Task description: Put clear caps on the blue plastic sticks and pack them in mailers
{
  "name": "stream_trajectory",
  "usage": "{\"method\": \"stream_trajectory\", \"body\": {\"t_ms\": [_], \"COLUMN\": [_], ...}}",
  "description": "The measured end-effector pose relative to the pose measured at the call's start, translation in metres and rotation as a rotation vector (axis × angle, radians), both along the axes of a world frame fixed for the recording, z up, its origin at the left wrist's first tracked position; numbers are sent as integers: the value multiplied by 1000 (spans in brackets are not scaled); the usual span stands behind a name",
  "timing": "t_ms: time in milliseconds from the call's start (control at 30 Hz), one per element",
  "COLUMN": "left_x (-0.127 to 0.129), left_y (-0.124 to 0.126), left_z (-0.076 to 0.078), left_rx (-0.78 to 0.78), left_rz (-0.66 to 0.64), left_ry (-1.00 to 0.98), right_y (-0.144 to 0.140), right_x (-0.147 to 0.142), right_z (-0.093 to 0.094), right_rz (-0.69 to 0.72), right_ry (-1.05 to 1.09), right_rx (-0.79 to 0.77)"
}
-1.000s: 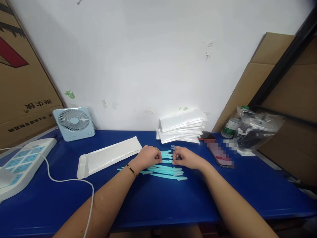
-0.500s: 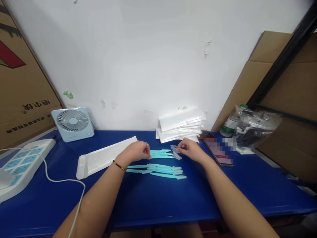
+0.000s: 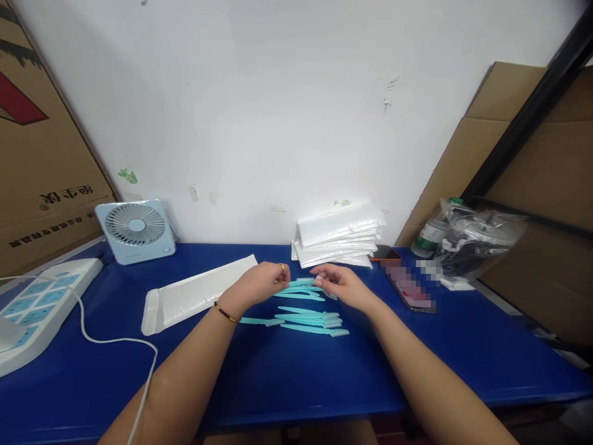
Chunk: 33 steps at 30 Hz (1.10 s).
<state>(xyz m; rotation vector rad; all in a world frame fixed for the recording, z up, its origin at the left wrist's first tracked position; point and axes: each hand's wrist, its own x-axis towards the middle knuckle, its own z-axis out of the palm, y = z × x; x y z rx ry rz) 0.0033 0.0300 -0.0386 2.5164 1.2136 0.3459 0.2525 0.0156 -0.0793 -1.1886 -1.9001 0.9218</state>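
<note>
Both hands pinch slim turquoise razors (image 3: 303, 288), blades capped.

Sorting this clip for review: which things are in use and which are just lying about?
In use: left hand, right hand, turquoise sticks, white pouch.
Lying about: fan, pouch stack, phone, bottle.

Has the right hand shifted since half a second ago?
Yes. The right hand has moved left, away from the phone and closer to the left hand, over the teal sticks.
</note>
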Motion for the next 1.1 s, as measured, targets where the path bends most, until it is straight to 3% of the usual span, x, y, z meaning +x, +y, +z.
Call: {"method": "stream_trajectory", "body": {"t_ms": [133, 367, 567, 700, 867, 967, 1100], "left_x": [19, 29, 32, 16, -13, -18, -15], "left_y": [2, 11, 21, 19, 4, -1, -2], "left_z": [-13, -30, -44, -28, 0, 2, 3], "left_rx": [-3, -38, 46, 34, -368, -390, -417], "left_rz": [-46, -6, 62, 86, 16, 49, -9], "left_ry": [-101, -146, -85, -67, 336, 456, 379], "right_y": [0, 7, 28, 33, 27, 22, 9], "right_x": [-7, 14, 43, 52, 46, 42, 25], "right_z": [2, -2, -17, -24, -17, -11, -3], "right_rz": [-6, 14, -137, -196, -246, -217, -86], "right_ry": [86, 95, 23, -97, -183, -186, -71], "right_rx": [-75, -137, -72, -32, 77, 104, 49]}}
